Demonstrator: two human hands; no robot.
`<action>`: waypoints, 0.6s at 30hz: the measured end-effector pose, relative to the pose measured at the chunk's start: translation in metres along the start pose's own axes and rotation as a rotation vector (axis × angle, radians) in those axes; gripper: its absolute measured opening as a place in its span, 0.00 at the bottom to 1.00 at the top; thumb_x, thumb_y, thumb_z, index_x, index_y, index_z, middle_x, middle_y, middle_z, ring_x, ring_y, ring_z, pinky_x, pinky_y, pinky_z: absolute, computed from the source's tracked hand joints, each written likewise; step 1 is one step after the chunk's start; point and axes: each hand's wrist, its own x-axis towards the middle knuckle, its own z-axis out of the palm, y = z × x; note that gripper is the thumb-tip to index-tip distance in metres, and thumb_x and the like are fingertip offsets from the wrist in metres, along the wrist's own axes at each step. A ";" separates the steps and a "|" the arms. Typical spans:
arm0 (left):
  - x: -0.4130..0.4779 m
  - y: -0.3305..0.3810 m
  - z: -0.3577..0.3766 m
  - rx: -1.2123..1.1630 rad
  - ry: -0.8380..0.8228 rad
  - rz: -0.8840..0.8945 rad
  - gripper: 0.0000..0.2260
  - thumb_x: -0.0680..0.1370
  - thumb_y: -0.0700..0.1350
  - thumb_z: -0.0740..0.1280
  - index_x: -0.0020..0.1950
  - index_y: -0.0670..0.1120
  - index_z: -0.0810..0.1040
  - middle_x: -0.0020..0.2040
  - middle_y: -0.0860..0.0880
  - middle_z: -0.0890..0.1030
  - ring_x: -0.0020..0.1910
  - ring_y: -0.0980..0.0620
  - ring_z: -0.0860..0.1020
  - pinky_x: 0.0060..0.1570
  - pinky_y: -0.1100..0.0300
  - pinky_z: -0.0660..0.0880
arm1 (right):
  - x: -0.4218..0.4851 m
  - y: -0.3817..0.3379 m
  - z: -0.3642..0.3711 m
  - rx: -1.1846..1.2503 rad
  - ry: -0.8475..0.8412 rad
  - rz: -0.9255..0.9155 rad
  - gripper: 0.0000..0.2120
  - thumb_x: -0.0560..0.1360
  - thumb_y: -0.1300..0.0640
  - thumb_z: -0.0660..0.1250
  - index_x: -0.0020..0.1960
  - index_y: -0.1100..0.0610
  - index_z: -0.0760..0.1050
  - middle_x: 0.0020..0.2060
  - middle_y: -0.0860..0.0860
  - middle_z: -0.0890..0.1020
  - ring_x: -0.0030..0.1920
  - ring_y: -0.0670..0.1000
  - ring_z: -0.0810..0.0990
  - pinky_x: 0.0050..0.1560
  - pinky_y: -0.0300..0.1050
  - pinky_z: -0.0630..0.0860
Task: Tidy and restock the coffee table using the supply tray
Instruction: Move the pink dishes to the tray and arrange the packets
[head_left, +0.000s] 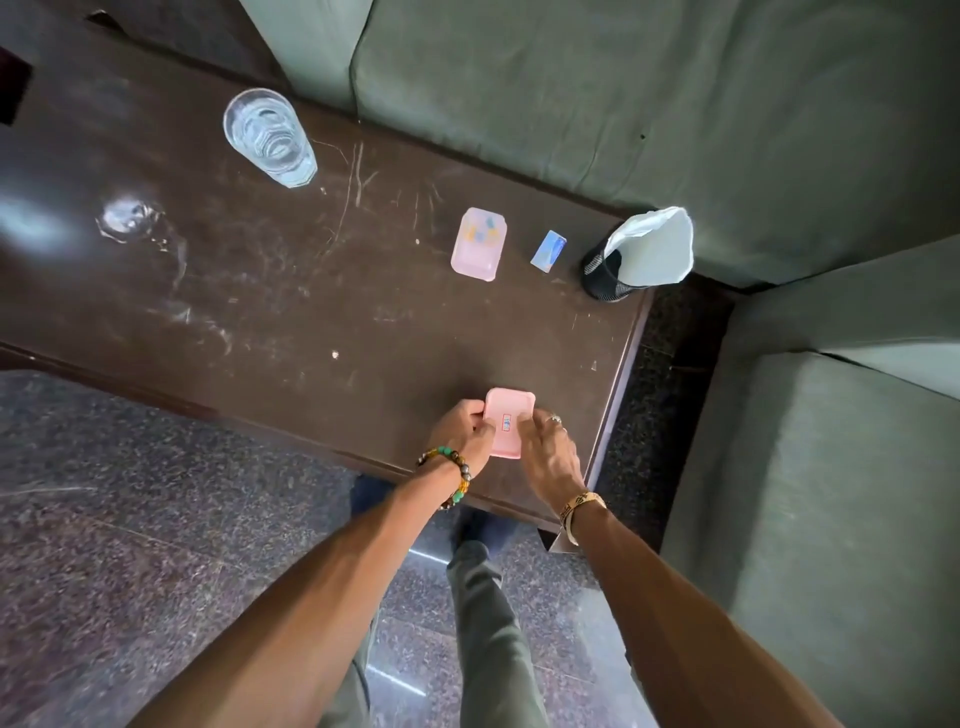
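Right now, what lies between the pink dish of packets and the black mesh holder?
One small blue sachet lies flat on the table, touching neither the far pink dish nor the mesh holder; the head view shows it.

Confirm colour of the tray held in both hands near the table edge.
The tray is pale pink, with a small red-edged label near its middle. Head view.

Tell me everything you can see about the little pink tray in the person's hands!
It is a small pink tray, rectangular with rounded corners, and it looks like plastic. A red and blue sticker sits at its middle. The left hand and right hand grip its two sides over the near edge of the brown table. Whether it touches the table is unclear.
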 end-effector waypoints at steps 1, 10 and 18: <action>-0.001 0.000 -0.002 -0.016 0.005 -0.009 0.15 0.77 0.41 0.64 0.64 0.43 0.75 0.59 0.45 0.82 0.56 0.45 0.80 0.53 0.56 0.77 | -0.003 -0.003 0.001 0.013 0.010 -0.002 0.17 0.85 0.52 0.55 0.63 0.62 0.74 0.55 0.61 0.82 0.56 0.63 0.79 0.43 0.37 0.63; -0.043 0.054 -0.076 -0.141 0.099 0.046 0.12 0.77 0.37 0.63 0.60 0.42 0.76 0.56 0.42 0.81 0.55 0.45 0.79 0.56 0.54 0.77 | -0.046 -0.082 -0.047 -0.012 -0.001 -0.090 0.15 0.83 0.54 0.56 0.58 0.61 0.78 0.53 0.62 0.82 0.53 0.65 0.79 0.49 0.47 0.71; -0.119 0.130 -0.186 -0.219 0.320 0.194 0.13 0.77 0.40 0.65 0.61 0.43 0.78 0.56 0.45 0.82 0.54 0.47 0.80 0.50 0.60 0.76 | -0.110 -0.210 -0.102 -0.034 0.066 -0.333 0.13 0.81 0.55 0.58 0.52 0.60 0.79 0.49 0.62 0.84 0.51 0.66 0.81 0.53 0.54 0.78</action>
